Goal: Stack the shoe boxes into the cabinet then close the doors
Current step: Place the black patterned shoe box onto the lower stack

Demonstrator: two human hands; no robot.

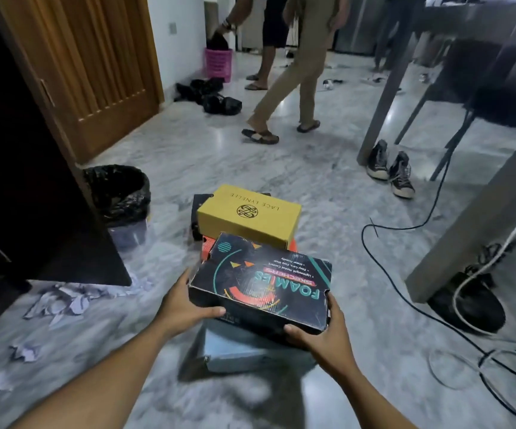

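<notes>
A: While you've got both hands clamped on the black Skechers Foamies box (259,292), you're at the pick-up step for this one. Your left hand (188,305) curls round its left end and your right hand (321,339) curls round the near right corner. The hands are apart with the box between them.

B: The box sits tilted, low in front of you, over a pale box (235,351) on the floor. I can't tell if you've lifted it clear or if it rests there.

A: Past it there's the yellow Lace Lynelle box (250,218), on top of an orange box (207,246). Something dark lies behind those, but I can't tell what. So my read is several boxes left to go and the job is early.

B: The cabinet (33,181) is the dark unit on your left. Its inside is black in this view, so you can't see the shelf state from here.

A: Your next move, I'd say, is to level the box, swing it left and slide it in flat so the others can stack on it.

B: Watch your path. The black-lined bin (120,193) stands just beside the cabinet's edge, and crumpled paper (64,301) litters the floor at its foot. The cables (405,274) on your right are well apart from you. People (293,72) are walking at the far end, not near.

A: Keep both grips firm. The lid looks like thin card, so don't squeeze the top.
</notes>
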